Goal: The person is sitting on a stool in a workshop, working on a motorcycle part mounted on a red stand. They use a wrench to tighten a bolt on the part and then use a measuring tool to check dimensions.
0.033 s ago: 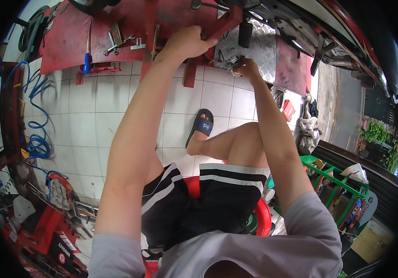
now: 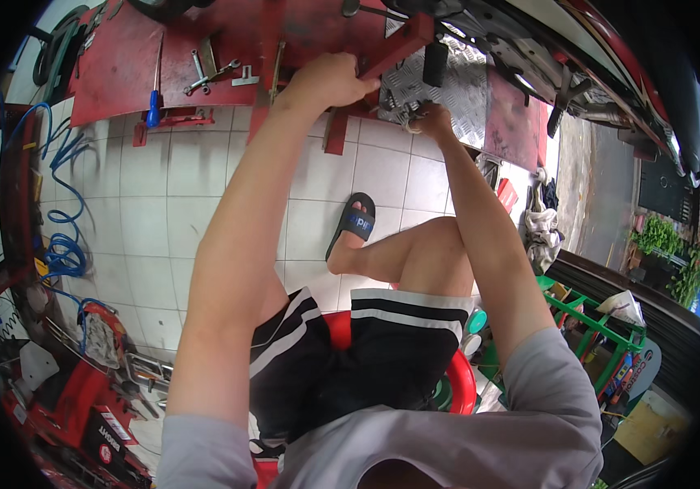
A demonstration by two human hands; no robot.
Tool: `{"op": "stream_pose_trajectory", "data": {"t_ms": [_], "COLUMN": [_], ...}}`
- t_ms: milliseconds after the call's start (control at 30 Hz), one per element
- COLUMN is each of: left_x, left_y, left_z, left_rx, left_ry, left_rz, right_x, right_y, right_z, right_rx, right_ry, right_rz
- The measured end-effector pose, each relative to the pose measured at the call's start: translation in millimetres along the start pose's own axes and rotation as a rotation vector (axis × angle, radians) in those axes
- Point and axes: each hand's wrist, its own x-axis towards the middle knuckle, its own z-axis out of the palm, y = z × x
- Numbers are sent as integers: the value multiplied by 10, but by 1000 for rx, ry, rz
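My left hand [image 2: 327, 81] is closed beside a red metal bar [image 2: 395, 47] of the motorcycle lift, its thumb pointing right. Whatever its curled fingers grip is hidden. To the right, my right hand [image 2: 433, 122] pinches something small, with a pale, ring-like edge showing at the fingertips; its kind is too unclear to tell. That hand is low over a silver tread plate [image 2: 468, 90] on the lift. Just above hangs a black rubber pedal [image 2: 435, 63], next to the motorcycle's underside [image 2: 521, 65].
On the red lift platform [image 2: 114, 65] at the left lie a blue-handled screwdriver [image 2: 154, 110] and several wrenches [image 2: 197, 81]. A coiled blue hose [image 2: 65, 253] hangs at the far left. A green metal rack [image 2: 586, 314] stands at the right, near some crumpled rags [image 2: 542, 224].
My right hand has shifted very slightly left with the small thing in it. The left hand stays by the red bar, and the view has moved a little.
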Motion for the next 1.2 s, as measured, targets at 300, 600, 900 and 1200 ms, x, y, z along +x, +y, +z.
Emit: {"op": "stream_pose_trajectory", "data": {"t_ms": [300, 600, 900, 1200], "left_x": [-420, -193, 147, 318], "left_y": [107, -436, -160, -168], "left_z": [-407, -250, 341, 658], "left_rx": [172, 181, -129, -229], "left_ry": [-292, -30, 153, 199], "left_rz": [-300, -229, 128, 161], "right_x": [14, 101, -1043, -489], "right_y": [-158, -691, -1479, -1414], "right_z": [369, 52, -628, -305], "right_rx": [-239, 47, 906, 856], "right_ry": [7, 131, -310, 172], "right_rz": [69, -316, 30, -155]}}
